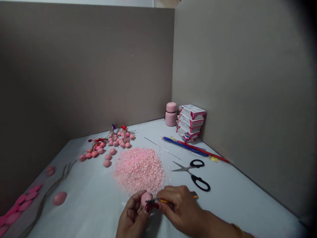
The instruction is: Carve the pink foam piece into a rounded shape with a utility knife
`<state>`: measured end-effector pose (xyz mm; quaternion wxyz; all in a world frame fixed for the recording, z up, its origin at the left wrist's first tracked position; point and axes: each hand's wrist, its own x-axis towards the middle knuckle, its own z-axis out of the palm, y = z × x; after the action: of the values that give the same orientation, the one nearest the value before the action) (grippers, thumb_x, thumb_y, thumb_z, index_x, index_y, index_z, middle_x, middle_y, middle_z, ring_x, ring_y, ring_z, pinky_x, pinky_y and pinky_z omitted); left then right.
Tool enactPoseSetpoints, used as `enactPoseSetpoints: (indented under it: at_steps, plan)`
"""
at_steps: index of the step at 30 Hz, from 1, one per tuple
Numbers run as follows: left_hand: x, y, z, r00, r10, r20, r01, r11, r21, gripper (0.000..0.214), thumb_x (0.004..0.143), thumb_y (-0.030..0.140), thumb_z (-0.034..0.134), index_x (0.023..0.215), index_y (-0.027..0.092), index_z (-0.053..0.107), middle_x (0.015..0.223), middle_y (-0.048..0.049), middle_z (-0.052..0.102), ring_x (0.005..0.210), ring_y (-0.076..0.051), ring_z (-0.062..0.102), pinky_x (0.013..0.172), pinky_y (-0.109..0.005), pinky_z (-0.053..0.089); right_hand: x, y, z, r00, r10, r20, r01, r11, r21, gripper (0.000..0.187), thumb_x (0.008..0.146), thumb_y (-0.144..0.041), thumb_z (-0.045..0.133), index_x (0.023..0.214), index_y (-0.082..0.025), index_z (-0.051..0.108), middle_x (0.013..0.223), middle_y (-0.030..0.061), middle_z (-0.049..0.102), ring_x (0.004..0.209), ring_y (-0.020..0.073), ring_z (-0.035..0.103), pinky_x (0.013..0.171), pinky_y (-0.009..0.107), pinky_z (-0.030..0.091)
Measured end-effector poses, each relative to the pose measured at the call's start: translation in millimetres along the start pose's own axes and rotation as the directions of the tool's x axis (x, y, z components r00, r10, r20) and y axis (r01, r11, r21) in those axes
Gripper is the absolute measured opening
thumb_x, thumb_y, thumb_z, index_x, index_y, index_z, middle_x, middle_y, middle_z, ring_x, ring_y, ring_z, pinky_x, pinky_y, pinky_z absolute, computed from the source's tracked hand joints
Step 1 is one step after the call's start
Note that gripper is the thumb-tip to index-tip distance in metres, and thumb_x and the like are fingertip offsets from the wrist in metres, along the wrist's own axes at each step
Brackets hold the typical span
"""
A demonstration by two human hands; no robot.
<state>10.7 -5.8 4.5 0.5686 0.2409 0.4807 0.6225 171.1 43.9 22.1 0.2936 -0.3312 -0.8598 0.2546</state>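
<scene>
My left hand (132,215) holds a smooth pink clay ball (146,199) between its fingers and thumb, close to the table's near edge. My right hand (179,206) pinches a slim yellow-handled tool (162,200), and its metal tip reaches the ball. The exact kind of tool is hard to tell. Just beyond both hands lies a large heap of pink shredded flakes (139,170). Black-handled scissors (192,174) rest to the right of the heap, nearest my right hand.
Pink beads on twig clusters (107,142) lie at the back left. A pink jar (170,114), stacked boxes (190,122), blue and red rods (188,148) and a thin wire (162,148) lie behind. Pink oval pieces (18,206) and a pink egg shape (59,198) lie left. Grey partition walls (86,66) bound the white table (86,188).
</scene>
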Motion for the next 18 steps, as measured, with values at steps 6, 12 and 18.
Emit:
enactPoseSetpoints:
  at_steps: [6, 12, 18]
  plan:
    - [1, -1, -2.0, 0.999, -0.004, 0.032, 0.003, 0.999, 0.035, 0.035, 0.056, 0.04, 0.086, 0.081, 0.018, 0.075, 0.072, -0.0055, 0.077, 0.071, -0.017, 0.067, 0.071, -0.028, 0.048, 0, 1, 1, 1.0, -0.013, 0.008, 0.013, 1.0, -0.009, 0.025, 0.093, -0.03, 0.047, 0.074, -0.021, 0.06, 0.064, -0.0016, 0.061, 0.058, 0.0127, 0.053, 0.057, 0.024, 0.033]
    - [1, 5, -1.0, 0.997, -0.008, 0.075, 0.005, 0.999, 0.052, 0.035, 0.058, 0.04, 0.084, 0.083, 0.018, 0.076, 0.077, -0.0072, 0.078, 0.074, -0.017, 0.066, 0.071, -0.026, 0.048, 2, 5, 1, 0.999, 0.037, -0.023, -0.038, 0.999, -0.038, 0.029, 0.093, -0.03, 0.047, 0.07, -0.02, 0.06, 0.063, -0.0015, 0.061, 0.057, 0.0128, 0.054, 0.055, 0.024, 0.031]
    - [-2, 3, 1.8, 1.0, -0.015, 0.011, 0.015, 1.0, -0.016, 0.034, 0.053, 0.035, 0.088, 0.083, 0.021, 0.078, 0.073, -0.0034, 0.076, 0.066, -0.015, 0.065, 0.067, -0.027, 0.051, 4, 11, -1, 0.988, 0.135, -0.078, -0.141, 0.987, -0.075, 0.031, 0.094, -0.03, 0.046, 0.068, -0.02, 0.06, 0.063, -0.0005, 0.061, 0.06, 0.0136, 0.056, 0.057, 0.023, 0.033]
